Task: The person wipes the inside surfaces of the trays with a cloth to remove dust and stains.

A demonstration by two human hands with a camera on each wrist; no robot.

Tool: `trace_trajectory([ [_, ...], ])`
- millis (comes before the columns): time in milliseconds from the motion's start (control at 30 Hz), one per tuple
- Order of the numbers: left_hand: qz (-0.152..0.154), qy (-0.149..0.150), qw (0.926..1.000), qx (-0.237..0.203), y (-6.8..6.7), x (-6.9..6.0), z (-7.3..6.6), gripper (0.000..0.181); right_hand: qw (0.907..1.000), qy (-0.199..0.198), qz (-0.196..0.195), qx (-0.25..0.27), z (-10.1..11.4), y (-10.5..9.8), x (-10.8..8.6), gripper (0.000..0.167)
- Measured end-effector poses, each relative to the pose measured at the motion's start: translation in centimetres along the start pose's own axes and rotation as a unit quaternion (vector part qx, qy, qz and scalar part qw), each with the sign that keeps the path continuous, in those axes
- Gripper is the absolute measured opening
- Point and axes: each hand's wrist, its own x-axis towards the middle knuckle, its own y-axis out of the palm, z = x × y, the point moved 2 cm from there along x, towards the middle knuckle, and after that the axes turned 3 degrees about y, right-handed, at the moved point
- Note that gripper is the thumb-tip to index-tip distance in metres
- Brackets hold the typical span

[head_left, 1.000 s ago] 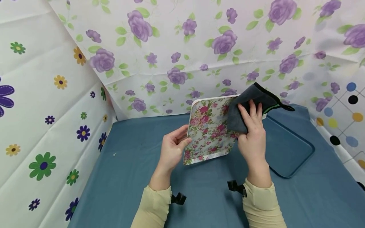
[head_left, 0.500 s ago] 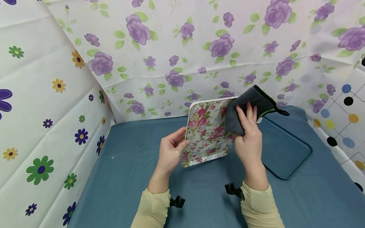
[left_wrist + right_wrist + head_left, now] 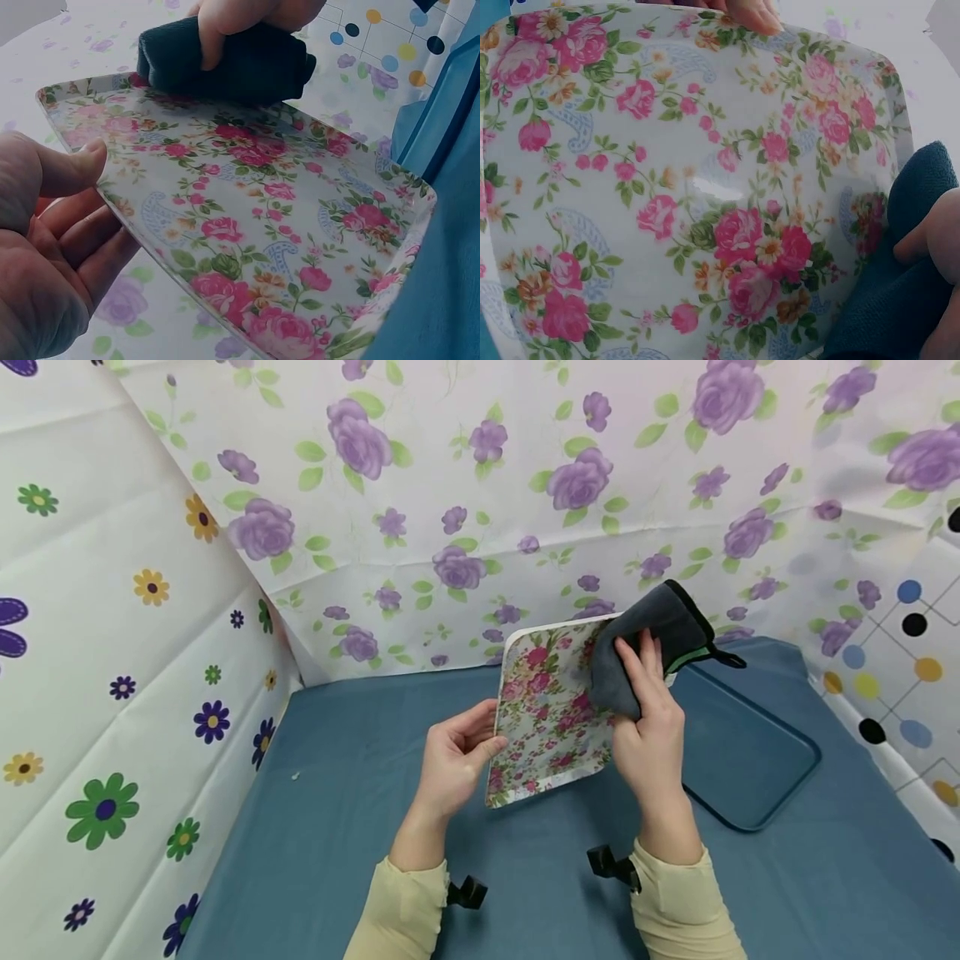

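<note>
A floral tray (image 3: 551,710) with pink roses and a pale rim is held tilted up off the table. My left hand (image 3: 457,760) grips its left edge, thumb on the patterned face and fingers behind, as the left wrist view also shows. My right hand (image 3: 651,727) holds a dark grey-blue cloth (image 3: 645,647) against the tray's right side. The cloth has a black border and a hanging loop. In the left wrist view the bunched cloth (image 3: 225,64) lies on the tray's far edge. The right wrist view shows the cloth (image 3: 889,300) at the tray's side.
A dark blue rectangular tray (image 3: 753,760) lies on the blue-covered table (image 3: 337,843) to the right. Flower-printed sheets (image 3: 420,485) stand as walls behind and at the left; a dotted sheet (image 3: 915,693) stands at the right. A tiny white scrap (image 3: 296,776) lies on the left.
My right hand and the cloth have shifted slightly left and inward along the tray. The floral tray has moved a little down and toward me, still in my left hand's grip.
</note>
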Motion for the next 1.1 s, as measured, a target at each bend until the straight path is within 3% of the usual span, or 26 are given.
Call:
trace_trajectory([
  [433,0.009,0.022,0.9996,-0.014,0.2,-0.1,0.4,0.052,0.9951,-0.073,0.065,0.009,1.1,1.7,-0.6,0.081],
  [733,0.001,0.024,0.9995,-0.019,0.1,0.0,0.2,0.051,0.9848,-0.129,0.116,0.007,2.3,2.7,-1.1,0.083],
  [1100,0.018,0.037,0.9979,-0.050,0.5,0.1,0.6,0.053,0.9691,-0.150,0.196,0.006,3.1,2.9,-1.7,0.096],
])
